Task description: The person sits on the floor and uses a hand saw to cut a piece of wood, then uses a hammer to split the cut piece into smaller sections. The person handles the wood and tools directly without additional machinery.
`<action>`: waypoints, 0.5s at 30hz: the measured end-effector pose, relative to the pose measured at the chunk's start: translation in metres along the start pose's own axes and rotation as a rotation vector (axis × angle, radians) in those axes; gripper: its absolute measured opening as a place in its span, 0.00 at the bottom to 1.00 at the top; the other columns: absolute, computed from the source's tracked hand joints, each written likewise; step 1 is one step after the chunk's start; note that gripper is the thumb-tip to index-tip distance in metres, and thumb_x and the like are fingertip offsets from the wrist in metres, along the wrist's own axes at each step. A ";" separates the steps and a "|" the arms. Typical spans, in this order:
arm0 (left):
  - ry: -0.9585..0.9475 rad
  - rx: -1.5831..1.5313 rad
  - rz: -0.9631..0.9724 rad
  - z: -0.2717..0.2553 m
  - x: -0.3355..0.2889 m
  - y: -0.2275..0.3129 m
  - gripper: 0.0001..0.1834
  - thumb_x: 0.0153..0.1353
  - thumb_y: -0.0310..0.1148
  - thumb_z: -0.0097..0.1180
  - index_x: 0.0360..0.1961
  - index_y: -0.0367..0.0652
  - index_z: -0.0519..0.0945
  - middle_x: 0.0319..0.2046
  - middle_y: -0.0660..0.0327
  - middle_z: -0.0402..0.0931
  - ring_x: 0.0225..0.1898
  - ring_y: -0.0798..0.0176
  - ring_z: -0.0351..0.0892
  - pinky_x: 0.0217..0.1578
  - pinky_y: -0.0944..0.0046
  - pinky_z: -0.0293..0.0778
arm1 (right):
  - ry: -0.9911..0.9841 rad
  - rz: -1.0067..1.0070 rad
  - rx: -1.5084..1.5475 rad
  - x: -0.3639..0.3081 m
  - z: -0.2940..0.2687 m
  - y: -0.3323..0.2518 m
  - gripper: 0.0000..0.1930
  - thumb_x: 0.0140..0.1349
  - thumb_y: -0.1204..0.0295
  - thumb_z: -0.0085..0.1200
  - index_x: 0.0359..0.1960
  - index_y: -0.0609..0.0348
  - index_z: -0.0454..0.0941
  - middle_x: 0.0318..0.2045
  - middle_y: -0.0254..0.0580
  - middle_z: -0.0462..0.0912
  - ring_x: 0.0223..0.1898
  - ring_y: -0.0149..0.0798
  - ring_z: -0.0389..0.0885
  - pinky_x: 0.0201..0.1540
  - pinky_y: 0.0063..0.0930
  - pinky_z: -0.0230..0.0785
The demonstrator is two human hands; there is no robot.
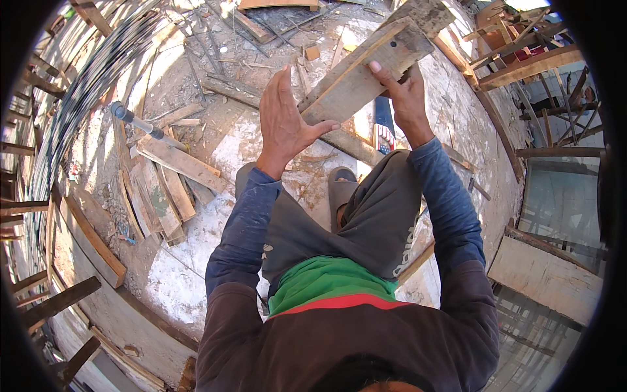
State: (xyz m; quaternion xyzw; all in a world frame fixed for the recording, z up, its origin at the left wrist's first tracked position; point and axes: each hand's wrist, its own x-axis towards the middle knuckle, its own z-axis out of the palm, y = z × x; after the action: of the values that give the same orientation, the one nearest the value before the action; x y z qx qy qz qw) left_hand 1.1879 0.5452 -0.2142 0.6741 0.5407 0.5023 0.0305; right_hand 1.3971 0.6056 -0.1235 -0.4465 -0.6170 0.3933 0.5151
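A weathered grey-brown wooden board [362, 73] slants up to the right in front of me, with a dark round hole near its far end. My right hand [408, 101] grips its right edge, thumb on the face and fingers mostly hidden behind. Behind its far end shows another rough board [428, 14]; whether the two are joined I cannot tell. My left hand [284, 121] is open beside the near end, fingers up and thumb stretched out below the corner. Contact between that hand and the board is unclear.
To the left, a hammer-like tool [138, 121] lies by a pile of short planks [160, 193]. Long thin rods [85, 85] run along the far left. Wood scraps and sticks litter the ground ahead. Timber framing [532, 65] stands at right, and my sandalled foot [341, 189] is below.
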 end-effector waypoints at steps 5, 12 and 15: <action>-0.264 -0.124 -0.345 0.043 0.034 0.002 0.68 0.34 0.51 0.81 0.70 0.35 0.52 0.58 0.40 0.64 0.61 0.38 0.66 0.58 0.46 0.68 | -0.226 0.119 0.091 0.033 0.039 0.049 0.37 0.54 0.64 0.72 0.59 0.71 0.64 0.46 0.54 0.81 0.43 0.40 0.85 0.42 0.30 0.81; -0.198 0.240 -0.472 0.124 -0.047 -0.084 0.58 0.37 0.36 0.76 0.68 0.33 0.54 0.53 0.42 0.67 0.54 0.38 0.71 0.52 0.47 0.71 | -0.275 0.222 0.185 0.020 0.086 0.226 0.35 0.54 0.67 0.72 0.60 0.67 0.65 0.48 0.54 0.81 0.42 0.43 0.86 0.37 0.33 0.85; -0.363 0.300 -0.647 0.129 -0.088 -0.115 0.56 0.38 0.34 0.74 0.68 0.33 0.54 0.52 0.42 0.68 0.53 0.38 0.71 0.52 0.47 0.72 | -0.388 0.593 0.295 0.005 0.106 0.272 0.35 0.54 0.67 0.72 0.59 0.67 0.66 0.49 0.52 0.81 0.44 0.42 0.85 0.37 0.36 0.84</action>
State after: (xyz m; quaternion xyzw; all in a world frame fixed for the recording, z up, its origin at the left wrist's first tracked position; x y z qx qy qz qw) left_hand 1.2075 0.5904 -0.4019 0.5436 0.7783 0.2550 0.1834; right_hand 1.3313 0.6872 -0.3962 -0.4440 -0.4837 0.6870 0.3115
